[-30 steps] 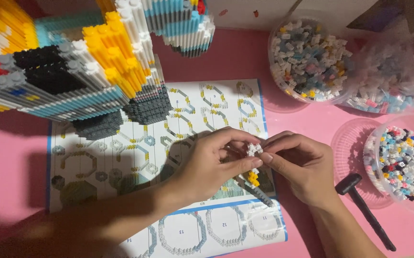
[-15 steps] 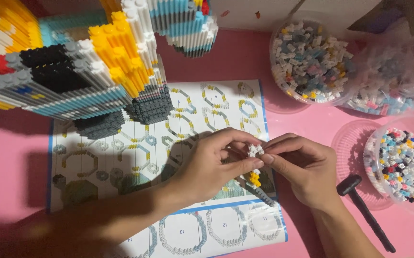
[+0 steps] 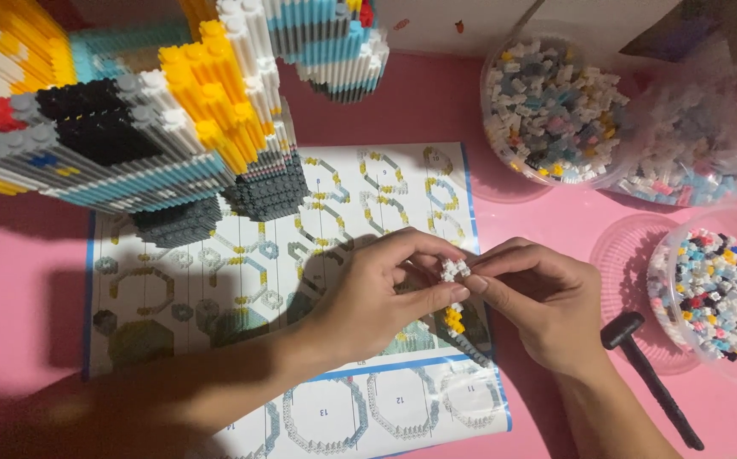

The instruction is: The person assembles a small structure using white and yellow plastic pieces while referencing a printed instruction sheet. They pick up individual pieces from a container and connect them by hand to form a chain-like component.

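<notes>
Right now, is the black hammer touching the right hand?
Apart. The head view shows pink table between the black hammer and the right hand.

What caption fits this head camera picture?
Left hand and right hand pinch a small white brick piece above the instruction sheet.

Single head-worn view, looking steeply down and close onto pink table (image 3: 28, 306), instruction sheet (image 3: 215, 280) centre-frame, both hands mid-frame; no second view shares it.
</notes>
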